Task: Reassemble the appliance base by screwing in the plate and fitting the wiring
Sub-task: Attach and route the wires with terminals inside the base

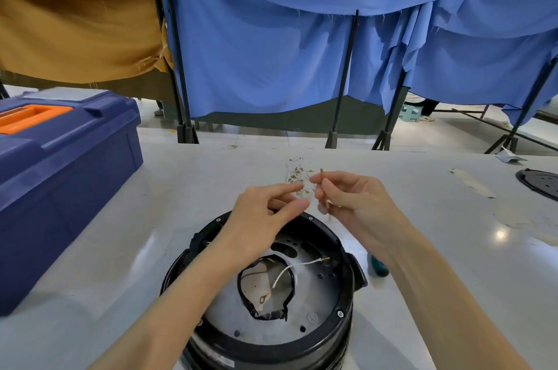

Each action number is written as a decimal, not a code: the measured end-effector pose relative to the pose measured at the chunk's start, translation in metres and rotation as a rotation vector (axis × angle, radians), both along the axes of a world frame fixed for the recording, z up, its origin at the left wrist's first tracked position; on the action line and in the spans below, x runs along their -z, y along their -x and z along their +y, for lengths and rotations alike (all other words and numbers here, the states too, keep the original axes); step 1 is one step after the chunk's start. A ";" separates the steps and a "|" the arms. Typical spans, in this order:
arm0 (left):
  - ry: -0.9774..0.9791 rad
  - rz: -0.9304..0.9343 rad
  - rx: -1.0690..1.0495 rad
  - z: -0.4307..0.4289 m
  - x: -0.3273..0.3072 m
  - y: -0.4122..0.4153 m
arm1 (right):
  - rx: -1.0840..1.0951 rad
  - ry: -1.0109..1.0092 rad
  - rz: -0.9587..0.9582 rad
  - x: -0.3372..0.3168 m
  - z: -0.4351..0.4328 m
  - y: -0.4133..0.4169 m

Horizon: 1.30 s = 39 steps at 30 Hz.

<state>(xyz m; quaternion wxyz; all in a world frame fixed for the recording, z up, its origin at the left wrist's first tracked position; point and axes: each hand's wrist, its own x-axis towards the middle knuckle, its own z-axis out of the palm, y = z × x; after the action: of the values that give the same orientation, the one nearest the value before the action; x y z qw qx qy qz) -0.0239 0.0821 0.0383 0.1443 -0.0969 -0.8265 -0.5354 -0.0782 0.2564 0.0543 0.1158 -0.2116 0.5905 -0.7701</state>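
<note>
A round black appliance base (347,294) stands upside down at the table's near edge. A grey metal plate (314,300) lies inside it, with a ragged black-rimmed hole in the middle. A white wire (290,270) with ring terminals runs across that hole. Beyond the base lies a small pile of screws and terminals (297,175). My left hand (262,215) hovers over the base's far rim with forefinger and thumb stretched toward the pile, holding nothing I can see. My right hand (353,197) pinches a thin wire with a brass terminal (322,171) at its top.
A dark blue toolbox (66,170) with an orange handle stands at the left. A black round part (540,184) lies at the right table edge. A teal-handled tool (379,267) lies right of the base. Blue and mustard cloths hang on frames behind the table.
</note>
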 end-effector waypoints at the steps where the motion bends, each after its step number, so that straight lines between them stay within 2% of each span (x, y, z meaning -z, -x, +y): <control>1: -0.114 0.010 0.045 0.005 -0.003 -0.004 | -0.041 0.046 -0.031 0.001 -0.005 -0.005; 5: -0.357 0.074 -0.022 0.011 -0.008 -0.013 | -0.077 0.116 -0.083 0.004 -0.016 -0.012; 7: -0.440 0.046 -0.056 0.009 -0.008 -0.014 | -0.069 0.120 -0.088 0.005 -0.019 -0.012; 12: -0.527 -0.048 -0.035 0.007 -0.008 -0.015 | -0.062 0.108 -0.096 0.011 -0.024 -0.014; 20: -0.396 0.059 -0.108 0.008 -0.006 -0.017 | -0.060 0.020 0.002 0.016 -0.026 -0.016; 31: -0.409 0.035 -0.125 0.008 -0.005 -0.018 | -0.055 0.005 -0.033 0.014 -0.024 -0.017; 39: -0.259 0.018 -0.215 0.011 0.001 -0.014 | -0.079 -0.130 -0.015 0.008 -0.015 -0.015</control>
<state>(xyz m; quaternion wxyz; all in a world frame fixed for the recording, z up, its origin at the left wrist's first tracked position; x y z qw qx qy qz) -0.0096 0.0931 0.0377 0.2194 0.0068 -0.7550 -0.6180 -0.0637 0.2414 0.0461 0.1640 -0.2207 0.6298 -0.7265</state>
